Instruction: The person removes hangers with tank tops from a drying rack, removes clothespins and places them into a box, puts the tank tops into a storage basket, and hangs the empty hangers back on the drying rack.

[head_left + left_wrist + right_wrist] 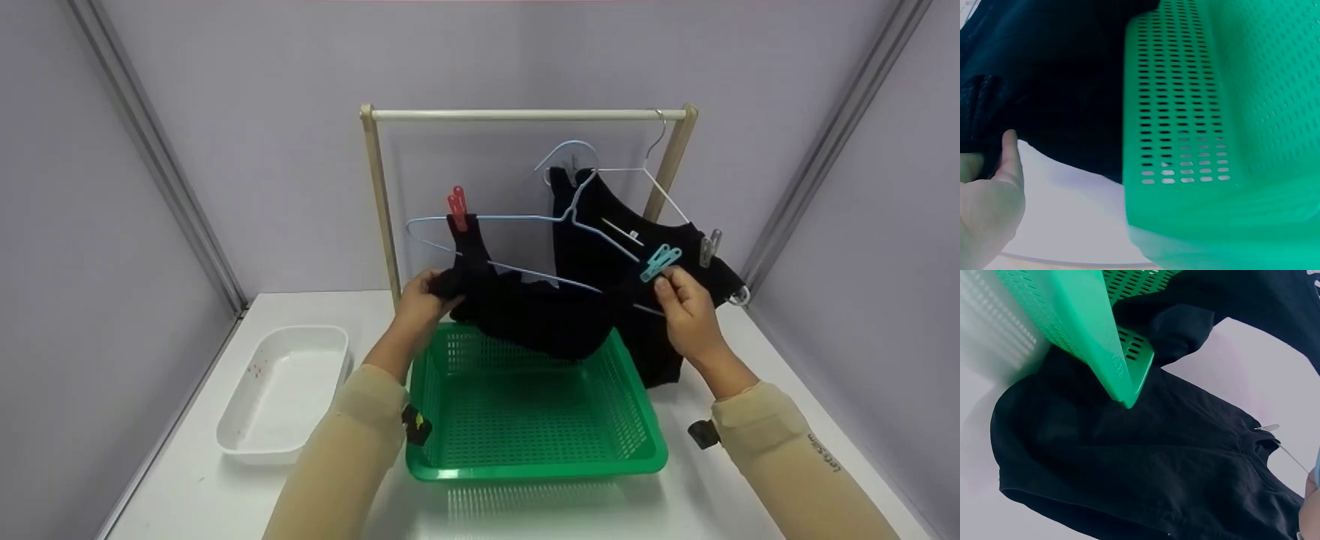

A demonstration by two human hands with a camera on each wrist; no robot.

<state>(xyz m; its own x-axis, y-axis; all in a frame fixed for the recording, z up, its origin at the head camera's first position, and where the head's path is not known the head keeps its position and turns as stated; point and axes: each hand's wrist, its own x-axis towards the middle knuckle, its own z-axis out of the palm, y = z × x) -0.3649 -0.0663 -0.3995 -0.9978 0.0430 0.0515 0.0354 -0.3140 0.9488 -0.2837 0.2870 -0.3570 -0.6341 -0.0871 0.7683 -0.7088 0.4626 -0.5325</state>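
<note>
A black tank top (540, 315) hangs on a light blue hanger (525, 217) above the green basket (536, 475). A red clothespin (457, 208) clips its left strap to the hanger, and a teal clothespin (661, 262) sits at the right strap. My left hand (417, 311) grips the top's black fabric at the left side; in the left wrist view, its thumb and finger pinch a fold. With thumb and fingers, my right hand (688, 319) pinches the fabric right beside the teal clothespin. The blue hanger's hook stands free of the rod.
Behind, a second black top (592, 217) hangs from a white hanger (667, 195) on the rod (517, 115) of a wooden rack, with a grey clothespin (709, 247) at its shoulder. A white tray (285, 397) stands left of the basket. Grey walls enclose the table.
</note>
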